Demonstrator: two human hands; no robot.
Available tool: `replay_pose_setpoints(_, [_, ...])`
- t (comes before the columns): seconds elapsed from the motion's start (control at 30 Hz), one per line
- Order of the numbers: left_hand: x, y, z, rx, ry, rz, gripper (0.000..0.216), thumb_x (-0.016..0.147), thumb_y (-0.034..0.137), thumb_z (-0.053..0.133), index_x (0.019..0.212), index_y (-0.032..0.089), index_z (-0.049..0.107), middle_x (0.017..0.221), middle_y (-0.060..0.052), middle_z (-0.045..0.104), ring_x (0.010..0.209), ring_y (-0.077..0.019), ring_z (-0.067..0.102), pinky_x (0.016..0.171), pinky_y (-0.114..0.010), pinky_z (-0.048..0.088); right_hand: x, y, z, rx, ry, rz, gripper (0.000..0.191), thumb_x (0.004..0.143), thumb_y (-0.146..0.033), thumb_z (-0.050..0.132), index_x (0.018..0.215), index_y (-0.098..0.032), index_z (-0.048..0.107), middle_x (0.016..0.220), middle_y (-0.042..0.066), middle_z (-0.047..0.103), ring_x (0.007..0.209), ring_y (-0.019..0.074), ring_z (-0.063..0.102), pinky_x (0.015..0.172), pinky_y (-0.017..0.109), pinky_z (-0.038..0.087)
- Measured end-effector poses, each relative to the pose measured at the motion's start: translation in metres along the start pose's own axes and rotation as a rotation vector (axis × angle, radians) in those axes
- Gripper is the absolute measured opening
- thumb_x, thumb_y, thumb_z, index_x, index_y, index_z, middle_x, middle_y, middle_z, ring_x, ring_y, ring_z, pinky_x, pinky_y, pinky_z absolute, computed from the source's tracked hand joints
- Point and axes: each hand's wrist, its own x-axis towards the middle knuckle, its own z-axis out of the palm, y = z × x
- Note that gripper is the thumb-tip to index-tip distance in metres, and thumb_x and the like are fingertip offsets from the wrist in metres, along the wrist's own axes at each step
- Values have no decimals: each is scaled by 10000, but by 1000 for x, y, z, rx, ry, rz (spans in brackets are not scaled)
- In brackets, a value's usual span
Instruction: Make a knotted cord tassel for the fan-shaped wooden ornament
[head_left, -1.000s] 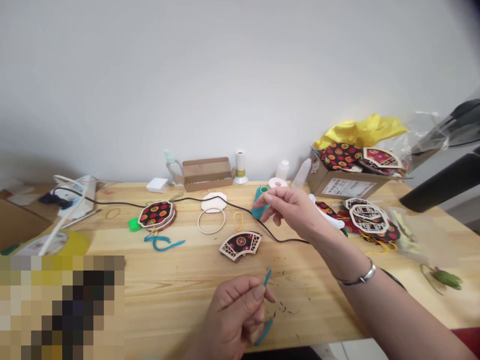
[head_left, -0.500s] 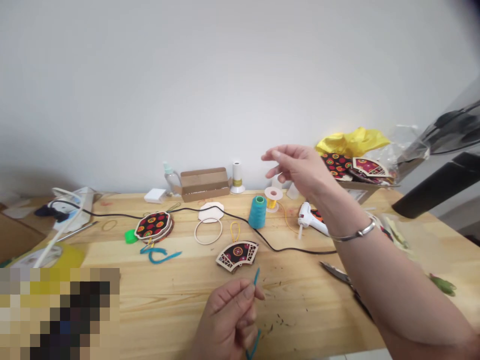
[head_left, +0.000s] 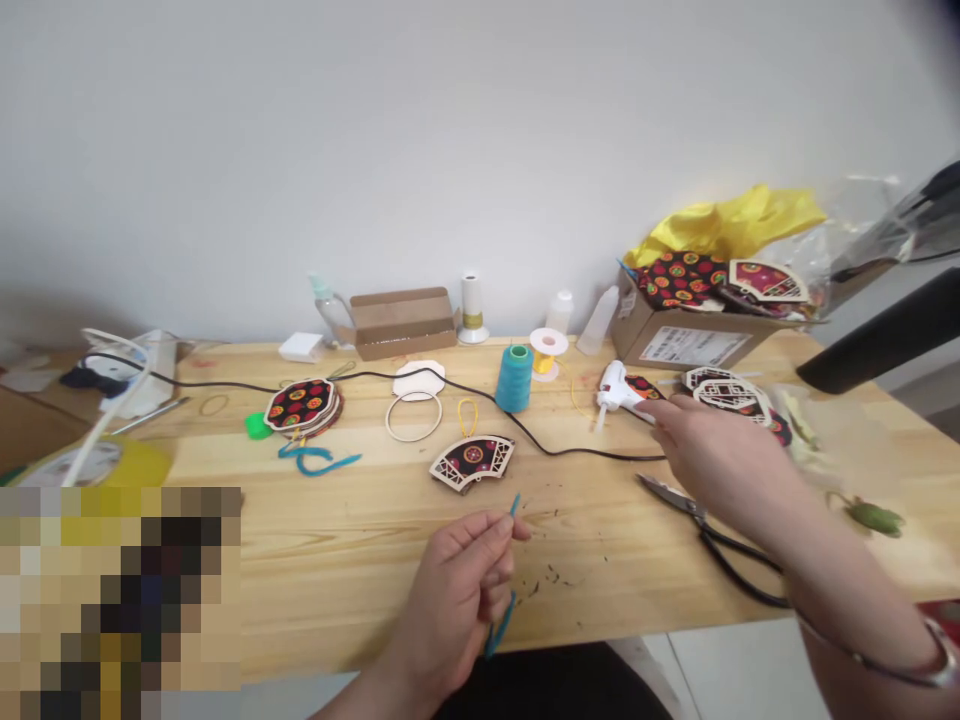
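My left hand (head_left: 465, 580) is closed in a pinch on a teal cord (head_left: 504, 600) near the table's front edge. The cord's tip sticks up past my fingers and the rest hangs below them. My right hand (head_left: 712, 455) reaches over the table at the right, fingers loosely curled, fingertips at the handle of a white glue gun (head_left: 619, 388); it holds nothing I can see. Black scissors (head_left: 709, 540) lie just below that hand. A fan-shaped wooden ornament (head_left: 471, 460) with patterned fabric and a yellow loop lies in front of a teal thread spool (head_left: 514, 378).
On the wooden table (head_left: 337, 560): a black cable (head_left: 570, 455), a wooden ring (head_left: 413, 416), a round patterned ornament stack (head_left: 301, 405), teal cord scraps (head_left: 319, 460), a yellow thread reel (head_left: 547, 350), bottles, a cardboard box (head_left: 694, 340) of ornaments, a power strip (head_left: 127, 375) at left.
My right hand came down from above the teal spool and moved right to the glue gun. The left hand kept its pinch on the teal cord.
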Motion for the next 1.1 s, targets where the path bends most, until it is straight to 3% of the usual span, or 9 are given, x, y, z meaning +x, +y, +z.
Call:
replay_pose_setpoints(0.1, [1,-6,2,26,-18,-20,214,779,335,637,754,123,651,477,98,258,436,-38,138,397,-170,120,-20,-25,16,439,-60,-101,218,868,-271,464,842,-216,673,819,60,703,709,201,635,627,299,446])
replay_pose_setpoints(0.3, [-2,-12,2,147,-171,-73,247,786,360,619,725,124,657,459,80,321,409,-37,195,397,-189,143,-4,-71,48,1086,-287,-30,296,788,-110,426,1054,-179,536,1027,76,676,560,91,556,541,231,452])
replay_pose_setpoints(0.5, [-4,-13,-2,164,-198,-79,240,802,356,602,733,133,662,460,80,322,407,-41,197,395,-193,153,18,-84,66,1333,-446,221,366,620,-19,433,946,-183,460,1003,76,668,464,51,492,403,177,330])
replay_pose_setpoints(0.63, [-4,-10,-1,145,-199,-78,246,793,361,608,728,129,658,458,81,317,408,-42,191,392,-195,141,19,-97,62,1520,-556,311,321,645,-51,465,936,-182,436,827,48,662,458,63,489,390,170,278])
replay_pose_setpoints(0.77, [-4,-8,0,99,-175,-77,236,788,350,614,729,125,654,466,85,296,417,-41,170,399,-196,127,18,-102,57,1394,-647,117,275,746,-77,455,1002,-169,491,593,-18,582,472,89,476,441,193,331])
replay_pose_setpoints(0.83, [-3,-7,-1,79,-154,-64,223,792,339,612,735,127,652,464,90,280,415,-40,156,399,-196,121,15,-95,52,1242,-458,-39,274,807,-104,445,1060,-169,527,698,14,622,573,110,526,536,232,412])
replay_pose_setpoints(0.93, [-1,-5,-1,50,-122,-49,210,793,328,614,743,128,650,467,92,280,414,-38,159,400,-196,117,5,-79,42,1139,-158,-281,242,892,-212,446,1102,-195,565,1036,65,634,894,149,582,798,297,454])
replay_pose_setpoints(1.0, [1,-5,0,40,-118,-42,204,796,323,613,745,129,645,471,91,285,417,-39,166,402,-196,119,-3,-69,37,1144,-204,-424,262,883,-265,513,1134,-215,572,1117,54,614,1004,158,567,891,306,429])
replay_pose_setpoints(1.1, [2,-4,2,42,-136,-38,224,795,317,618,666,134,601,479,85,293,424,-39,172,405,-199,123,-11,-61,35,1146,-344,-482,328,789,-271,661,1107,-213,604,974,27,649,877,142,599,830,279,460])
